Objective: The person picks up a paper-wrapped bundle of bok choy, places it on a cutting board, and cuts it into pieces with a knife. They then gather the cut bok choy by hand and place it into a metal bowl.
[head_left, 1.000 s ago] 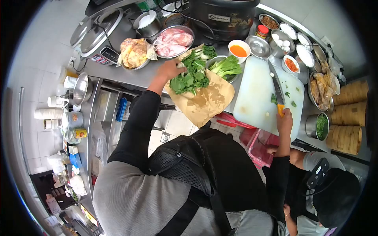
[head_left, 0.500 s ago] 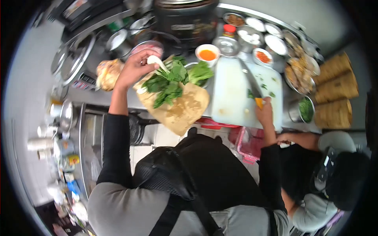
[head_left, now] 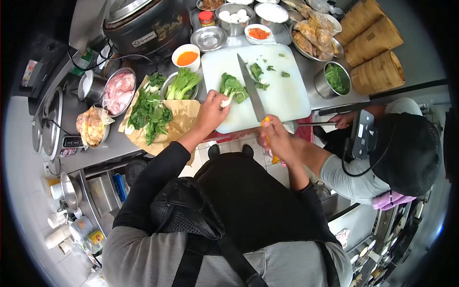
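Note:
My left hand [head_left: 213,112] pinches the white stem end of a bok choy [head_left: 233,87], whose leaves lie on the white cutting board [head_left: 294,107]. In my right hand [head_left: 282,141] is the yellow handle of a knife [head_left: 252,91]. Its long blade points away from me over the board, just right of the bok choy leaves. Small chopped green pieces [head_left: 256,71] are scattered beyond the blade. Left of the board, more leafy greens [head_left: 150,115] rest on brown paper [head_left: 184,114], beside a bowl of light green stalks [head_left: 183,84].
A co-worker [head_left: 358,177] stands close at my right, one forearm reaching beside my right hand. Behind the board are a metal dish [head_left: 209,38], orange sauce [head_left: 187,58] and chopped red pepper [head_left: 258,33]. Raw meat [head_left: 119,91] sits left; a pot of greens [head_left: 333,81] right.
My left hand has carried the bok choy from above the paper rightward onto the cutting board. My right hand still holds the knife. The view has shifted, and the co-worker leans in closer.

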A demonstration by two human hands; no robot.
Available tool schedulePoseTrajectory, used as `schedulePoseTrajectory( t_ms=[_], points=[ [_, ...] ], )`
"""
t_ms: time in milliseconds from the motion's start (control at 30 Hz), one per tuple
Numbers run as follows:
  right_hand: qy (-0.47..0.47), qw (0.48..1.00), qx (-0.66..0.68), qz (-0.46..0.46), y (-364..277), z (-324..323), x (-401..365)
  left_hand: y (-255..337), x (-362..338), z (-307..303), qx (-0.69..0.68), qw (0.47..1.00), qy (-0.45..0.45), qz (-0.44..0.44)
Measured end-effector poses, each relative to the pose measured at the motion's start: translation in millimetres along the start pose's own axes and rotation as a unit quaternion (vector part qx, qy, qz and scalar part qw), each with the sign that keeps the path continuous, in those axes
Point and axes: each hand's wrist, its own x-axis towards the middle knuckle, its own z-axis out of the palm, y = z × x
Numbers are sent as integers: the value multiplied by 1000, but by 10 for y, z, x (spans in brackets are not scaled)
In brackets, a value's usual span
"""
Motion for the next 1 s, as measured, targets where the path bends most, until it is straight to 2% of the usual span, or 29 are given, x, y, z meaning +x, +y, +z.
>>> schedulePoseTrajectory(
  t_ms=[100,167,333,400,500,533,600,767,833,900,1000],
  points=[
    [-2,1000,-10,-7,130,201,-88,45,-120,38,23,1000,-8,-10],
    [5,999,-39,-27,45,277,-103,57,-160,37,28,999,36,-18],
    [31,992,-106,-62,7,466,182,100,-178,11,2,997,59,-42],
    [82,981,-109,-139,17,577,282,136,-214,25,-19,996,40,-71],
    [108,974,-129,-152,-27,722,313,146,-236,42,-34,997,47,-58],
    [108,974,-130,-151,124,758,416,142,-236,34,-35,996,48,-59],
    [128,957,-228,-126,574,776,673,143,-247,29,-37,996,38,-72],
    [132,966,-207,-84,249,561,742,-99,-229,-219,-18,997,39,-59],
    [135,959,-222,-112,246,446,787,-272,-205,-271,-115,992,34,-24],
    [155,950,-234,-137,47,374,702,-443,-127,-293,-123,992,29,-25],
    [114,960,-206,-154,-230,319,474,-504,-46,-360,-94,993,-1,-70]
  ],
)
